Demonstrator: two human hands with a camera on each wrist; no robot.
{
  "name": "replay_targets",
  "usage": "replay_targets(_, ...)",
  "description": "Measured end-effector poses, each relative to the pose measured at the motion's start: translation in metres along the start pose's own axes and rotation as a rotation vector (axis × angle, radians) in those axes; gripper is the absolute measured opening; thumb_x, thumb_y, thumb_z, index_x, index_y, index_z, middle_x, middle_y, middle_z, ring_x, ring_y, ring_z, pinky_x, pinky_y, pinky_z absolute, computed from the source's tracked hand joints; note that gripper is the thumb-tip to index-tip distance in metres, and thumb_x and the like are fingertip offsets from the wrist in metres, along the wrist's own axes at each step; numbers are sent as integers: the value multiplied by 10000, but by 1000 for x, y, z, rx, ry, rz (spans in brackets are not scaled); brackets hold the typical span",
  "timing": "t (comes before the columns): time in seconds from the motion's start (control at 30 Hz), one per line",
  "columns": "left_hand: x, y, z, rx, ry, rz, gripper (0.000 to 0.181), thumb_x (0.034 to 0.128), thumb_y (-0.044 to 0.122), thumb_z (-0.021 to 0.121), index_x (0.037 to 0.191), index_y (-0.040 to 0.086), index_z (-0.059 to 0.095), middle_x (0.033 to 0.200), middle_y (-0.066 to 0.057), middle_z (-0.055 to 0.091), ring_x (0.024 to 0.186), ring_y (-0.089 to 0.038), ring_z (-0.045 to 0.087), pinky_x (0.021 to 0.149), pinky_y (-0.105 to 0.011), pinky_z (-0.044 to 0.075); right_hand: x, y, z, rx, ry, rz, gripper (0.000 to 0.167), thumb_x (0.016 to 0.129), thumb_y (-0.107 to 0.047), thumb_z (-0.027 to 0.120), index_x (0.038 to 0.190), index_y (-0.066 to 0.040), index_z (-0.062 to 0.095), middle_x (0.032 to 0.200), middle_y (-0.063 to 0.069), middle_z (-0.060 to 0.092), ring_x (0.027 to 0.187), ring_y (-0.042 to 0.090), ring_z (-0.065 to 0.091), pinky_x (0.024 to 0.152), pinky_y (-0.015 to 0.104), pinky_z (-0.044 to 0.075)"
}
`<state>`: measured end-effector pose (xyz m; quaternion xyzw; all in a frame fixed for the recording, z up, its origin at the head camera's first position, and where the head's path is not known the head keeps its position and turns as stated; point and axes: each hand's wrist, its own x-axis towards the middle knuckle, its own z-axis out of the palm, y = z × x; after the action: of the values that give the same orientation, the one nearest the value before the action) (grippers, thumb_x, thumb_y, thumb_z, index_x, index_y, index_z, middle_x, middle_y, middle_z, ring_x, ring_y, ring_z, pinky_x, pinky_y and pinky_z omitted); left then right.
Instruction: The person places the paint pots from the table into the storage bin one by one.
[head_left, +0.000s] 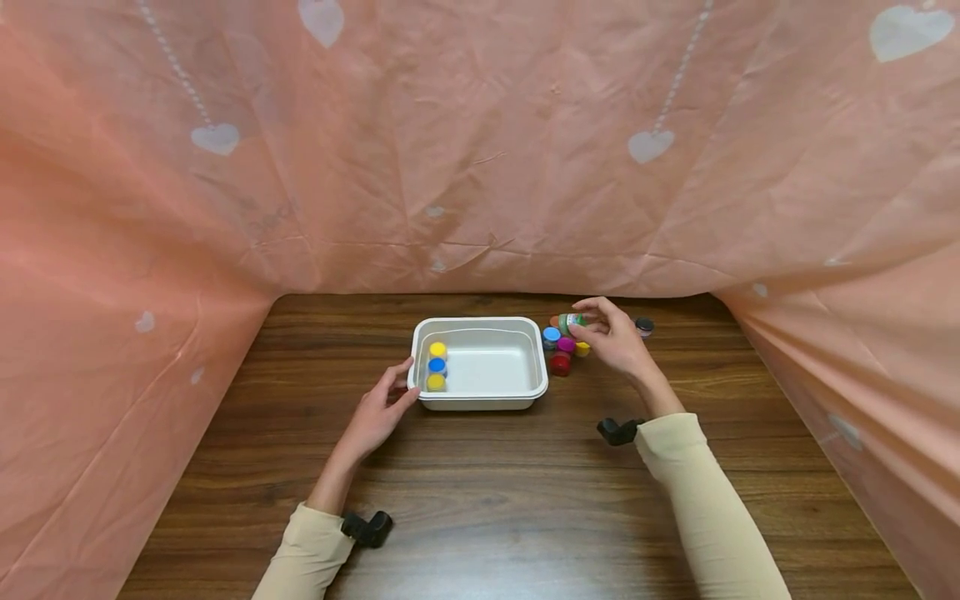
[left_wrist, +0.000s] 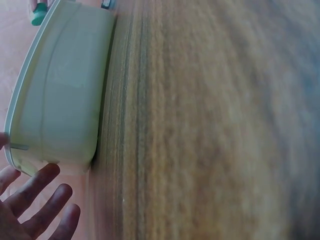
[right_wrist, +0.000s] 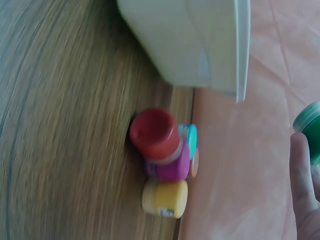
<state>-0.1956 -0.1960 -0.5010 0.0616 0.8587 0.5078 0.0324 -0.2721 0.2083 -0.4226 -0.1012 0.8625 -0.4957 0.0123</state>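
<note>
The right hand (head_left: 611,340) pinches a green jar (head_left: 570,322) above a cluster of small jars; in the right wrist view the green jar (right_wrist: 309,129) is at the fingertips, raised off the table. The left hand (head_left: 377,414) touches the left end of a white tray (head_left: 480,403), fingers at its rim; in the left wrist view the fingers (left_wrist: 46,200) are spread by the tray's corner (left_wrist: 70,100). Inside the tray, along its left side, stand a yellow jar (head_left: 438,350), a blue one (head_left: 437,366) and a darker yellow one (head_left: 436,382).
Right of the tray are a light blue jar (head_left: 551,335), a magenta jar (head_left: 566,344), a red jar (head_left: 560,364), a yellow jar (head_left: 582,350) and an orange one (head_left: 554,320). A black-lidded jar (head_left: 645,326) stands beyond the right hand. Pink cloth (head_left: 480,167) surrounds the wooden table (head_left: 480,483).
</note>
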Motion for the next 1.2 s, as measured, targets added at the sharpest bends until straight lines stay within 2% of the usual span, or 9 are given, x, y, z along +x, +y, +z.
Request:
replay_targets(0.13,0,-1,0,3,-1,-2,579,1057,336,610,1587,223,405,1354,-162,671,1325,-363,571,1103,-581,450,2,-5,5,14,-18,-53,408,1032,-279,661,1411,-137,615,1359,145,619,1072,310,653,799,287,504)
replay_targets(0.27,0,-1,-1,2,-4,-4,581,1058,344,608,1588,224,403,1372,-161,663,1329,-361,570,1098,-583,454,3,-9,11,29,-32,-79,368,1034,-247,656,1382,-128,650,1294,141,636,965,264,624,741,277,472)
replay_targets(0.4,0,-1,-1,-9,0,1,586,1056,345,611,1589,220,403,1365,-163,668,1333,-366,568,1107,-586,446,7,-15,18,65,-29,-72,363,1025,-203,662,1367,-83,641,1219,179,665,986,285,663,765,234,506)
replay_targets(0.6,1,-2,0,-9,0,0,591,1056,352,611,1591,217,401,1369,-164,665,1333,-366,567,1110,-581,446,13,-19,30,121,-34,-32,362,1030,-135,630,1369,-14,589,1333,228,609,1037,366,706,788,211,568)
replay_targets(0.77,1,-2,1,-7,5,-1,585,1056,350,610,1590,226,405,1363,-158,670,1326,-358,572,1101,-576,452,16,-21,39,122,-50,-15,345,1036,-110,614,1364,-15,567,1405,208,567,1011,346,715,834,314,604)
replay_targets(0.87,1,-2,1,-2,5,4,584,1058,354,606,1591,229,402,1358,-155,673,1320,-354,576,1096,-574,457,17,-23,44,122,-48,-18,340,1028,-108,626,1352,-25,568,1343,209,583,1004,361,703,839,353,603)
replay_targets(1.0,1,-3,2,0,9,7,581,1059,352,605,1590,235,403,1349,-150,678,1315,-352,579,1093,-571,460,20,-24,51,133,-45,-22,332,1017,-139,663,1323,-43,579,1243,196,611,995,376,708,819,344,599)
replay_targets(1.2,0,-3,2,-4,12,6,573,1060,335,607,1588,232,408,1342,-145,684,1305,-345,587,1091,-561,460,26,-24,65,195,-51,-30,343,979,-122,726,1267,-31,563,1218,202,623,922,274,737,913,506,593)
